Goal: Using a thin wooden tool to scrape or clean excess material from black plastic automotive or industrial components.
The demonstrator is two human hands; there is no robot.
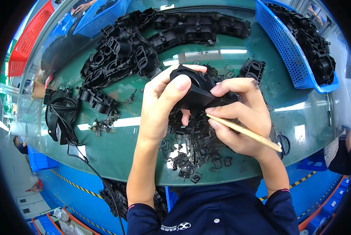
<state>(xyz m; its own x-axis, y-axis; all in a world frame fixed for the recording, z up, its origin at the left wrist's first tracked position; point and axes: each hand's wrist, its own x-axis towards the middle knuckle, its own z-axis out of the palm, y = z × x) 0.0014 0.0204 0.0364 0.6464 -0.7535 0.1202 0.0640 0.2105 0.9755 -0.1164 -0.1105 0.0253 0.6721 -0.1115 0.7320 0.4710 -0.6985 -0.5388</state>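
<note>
In front of me, above the table, a black moulded plastic part (193, 98) with a rounded opening is tilted in my left hand (156, 98). My left thumb presses on its side and the fingers wrap behind it. My right hand (248, 113) pinches a slim tan stick-like tool (248, 132) slantwise, and its index finger and thumb sit against the part's right side. The tool's upper end meets the fingertips near the part; whether a blade extends there is hidden. Below both hands lies a heap of black plastic scraps (197, 149).
Large black mouldings (120, 55) pile up at the back left, with more (199, 29) along the back. A full blue basket (287, 49) stands at right. Coiled black cable (61, 111) lies left; dark loop-shaped handles (286, 144) lie right. Another person's hand (81, 8) shows far left.
</note>
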